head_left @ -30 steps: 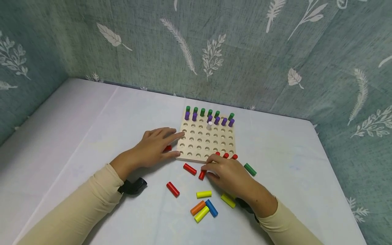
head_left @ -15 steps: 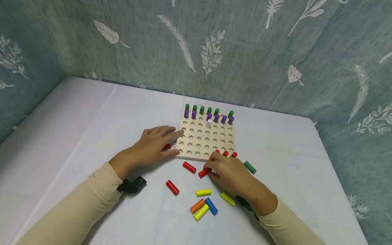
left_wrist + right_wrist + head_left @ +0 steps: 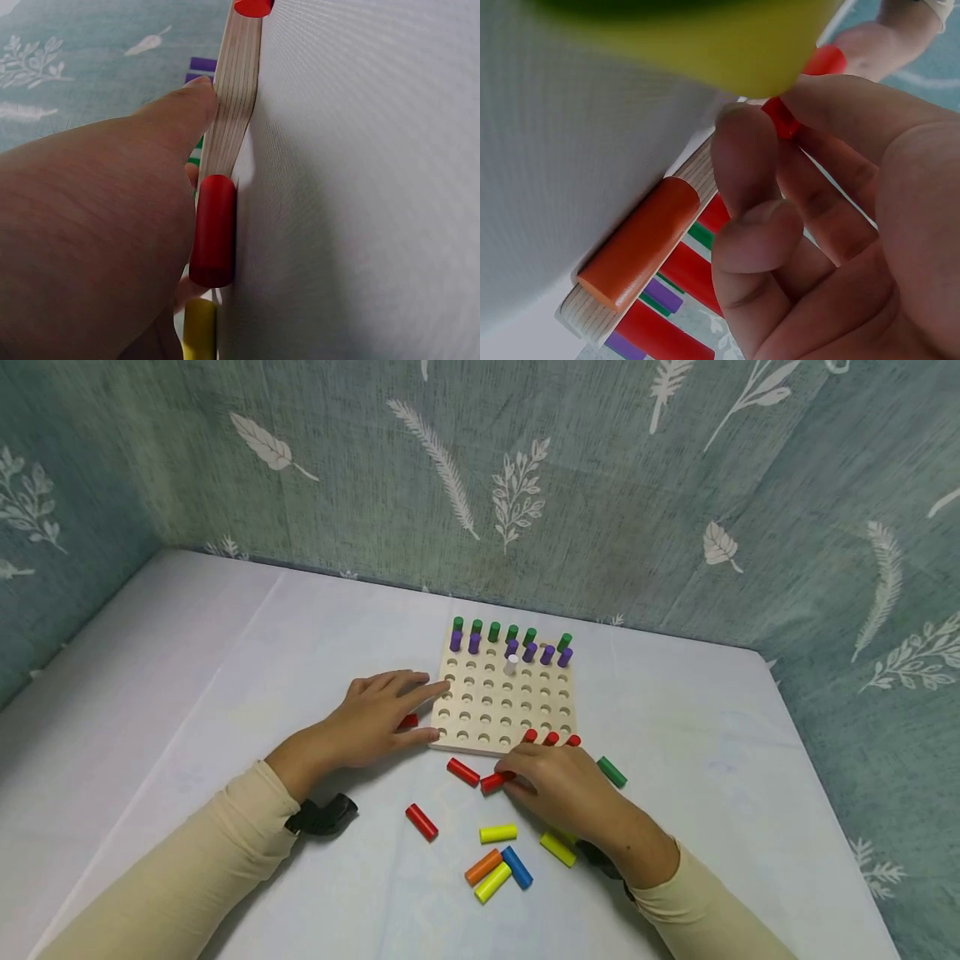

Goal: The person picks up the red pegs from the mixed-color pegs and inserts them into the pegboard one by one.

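A pale wooden pegboard (image 3: 476,708) lies on the white cloth, with green and purple pegs standing in its far rows. One white peg (image 3: 512,665) stands in front of the purple ones. My left hand (image 3: 367,722) touches the board's left edge with fingers extended. A loose red peg (image 3: 215,232) lies beside that hand. At the near edge, my right hand (image 3: 558,785) pinches another red peg (image 3: 492,783) between thumb and fingers. Its far end is hidden by the fingers. Several red pegs (image 3: 551,739) stand in the board's near right corner, just beyond this hand.
Two loose red pegs (image 3: 422,822) lie left of the right hand. Closer in are an orange peg (image 3: 483,867), a blue peg (image 3: 517,867) and several yellow pegs (image 3: 498,833). A green peg (image 3: 612,772) lies right of the board. Patterned fabric (image 3: 337,485) hangs behind.
The red peg in my right hand has turned from pointing toward me to lying sideways, its free end now pointing left. The left hand stays at the board's edge.
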### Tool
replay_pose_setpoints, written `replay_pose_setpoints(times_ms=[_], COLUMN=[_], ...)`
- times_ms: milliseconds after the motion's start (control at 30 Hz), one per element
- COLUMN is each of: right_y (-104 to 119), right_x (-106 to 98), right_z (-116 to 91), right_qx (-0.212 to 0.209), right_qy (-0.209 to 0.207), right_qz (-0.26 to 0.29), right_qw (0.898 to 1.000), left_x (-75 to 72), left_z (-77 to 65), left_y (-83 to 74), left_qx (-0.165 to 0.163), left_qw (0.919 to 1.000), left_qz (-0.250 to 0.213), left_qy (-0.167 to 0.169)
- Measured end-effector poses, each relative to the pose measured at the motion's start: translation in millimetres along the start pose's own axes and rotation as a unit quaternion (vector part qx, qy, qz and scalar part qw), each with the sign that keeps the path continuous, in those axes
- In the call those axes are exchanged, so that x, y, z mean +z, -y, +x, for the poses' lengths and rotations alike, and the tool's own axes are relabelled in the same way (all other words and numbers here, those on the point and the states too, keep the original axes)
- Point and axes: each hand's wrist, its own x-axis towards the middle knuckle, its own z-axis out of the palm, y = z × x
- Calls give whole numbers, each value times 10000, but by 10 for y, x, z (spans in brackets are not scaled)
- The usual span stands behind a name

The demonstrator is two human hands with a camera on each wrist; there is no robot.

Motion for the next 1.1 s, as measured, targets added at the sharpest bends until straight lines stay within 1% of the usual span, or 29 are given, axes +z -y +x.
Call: replay_pose_setpoints(times_ms=[100,267,467,600,733,900,1100], right_y=[11,13,14,1,-10,-11,-15], right_x=[-9,-33,-42,-43,-40,-22,-13], right_z=[6,1,-14,-15,-9,-13,-16], right_qx=[-5,-96,-245,-422,-568,-564,-570], right_qy=[28,-180,-390,-696,-959,-973,-1012], right_qz=[-36,-59,-4,-31,51,86,21], right_qw=[10000,9998,9989,9967,9938,9936,9932], left_x=[-10,-20,-24,-19,-20,-1,0], left_z=[-9,-2,-17,-14,-9,-20,-17], left_y=[6,5,-13,-10,-2,1,-1], left_qx=[16,54,38,63,44,32,58], left_qw=[10000,10000,10000,10000,10000,10000,10000], left_qz=[-9,52,-1,19,35,21,32], left_qy=[32,-47,10,-23,-34,44,-31])
